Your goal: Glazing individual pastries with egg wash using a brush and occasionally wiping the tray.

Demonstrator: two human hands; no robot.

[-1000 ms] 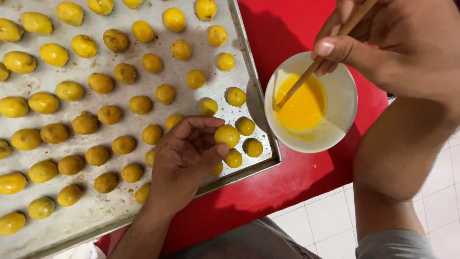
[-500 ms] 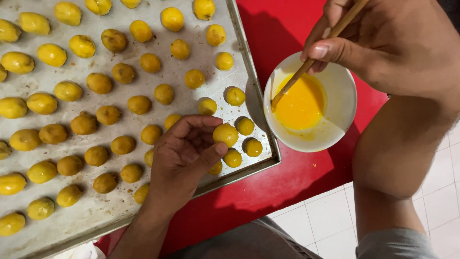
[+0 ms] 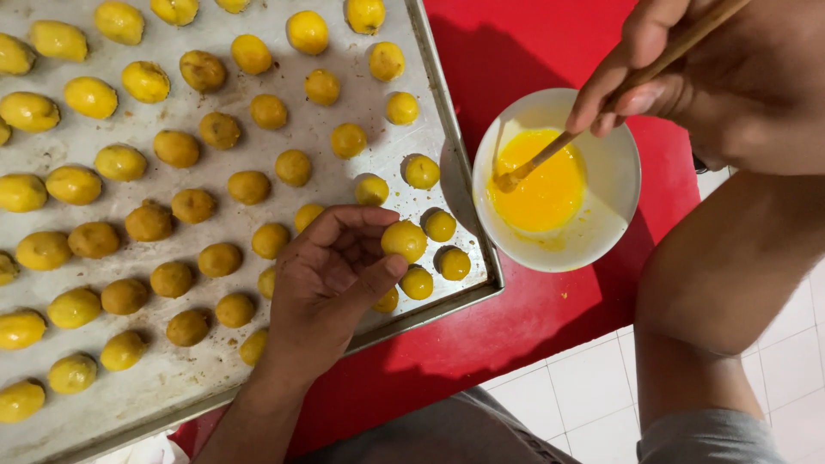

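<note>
The left hand (image 3: 331, 275) pinches one small round yellow dough ball (image 3: 404, 240) between the thumb and fingertips, low in the middle of the frame. The ball sits just above the lower right corner of the metal baking tray (image 3: 430, 82). The right hand (image 3: 687, 77), at the upper right, has its fingers pressed together around a thin wooden brush handle (image 3: 653, 73). The brush tip dips into the beaten egg yolk (image 3: 541, 185) inside a white bowl (image 3: 614, 155). The bowl stands on the red table (image 3: 516, 51), just beside the tray's right edge. Many more dough balls (image 3: 249, 185) lie in rows across the tray; some look shiny yellow, some look dull brown. White floor tiles (image 3: 584, 387) show at the lower right.
</note>
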